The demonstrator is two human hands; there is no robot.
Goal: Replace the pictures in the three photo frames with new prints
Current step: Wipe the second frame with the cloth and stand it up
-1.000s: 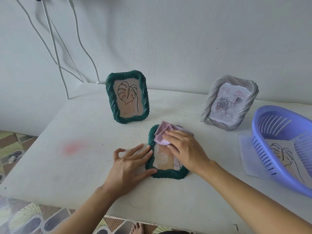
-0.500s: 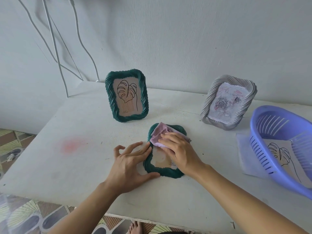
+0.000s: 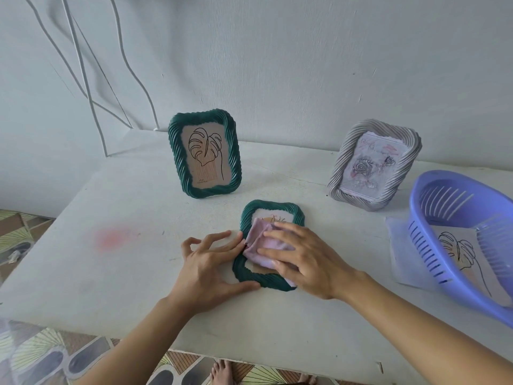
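Note:
A small green frame [image 3: 270, 209] lies flat, face up, on the white table [image 3: 133, 262]. My left hand [image 3: 208, 265] steadies it, fingers and thumb against its left edge. A pink cloth [image 3: 259, 240] lies on the frame's glass, and my right hand [image 3: 302, 259] presses it down with straight fingers. Behind stands a larger green frame [image 3: 205, 152] with a leaf line drawing. At the back right a grey frame [image 3: 373, 165] with a rose print stands upright.
A purple slotted basket [image 3: 460, 240] sits at the right edge with a leaf print [image 3: 458, 254] inside; a pale sheet [image 3: 399, 245] lies under it. White cables [image 3: 83, 79] hang down the wall at the back left. Bare toes [image 3: 222, 372] show below the table's front edge.
My right hand slid the pink cloth from the top of the lying frame down towards its middle and lower part. The left hand stayed at the frame's left edge.

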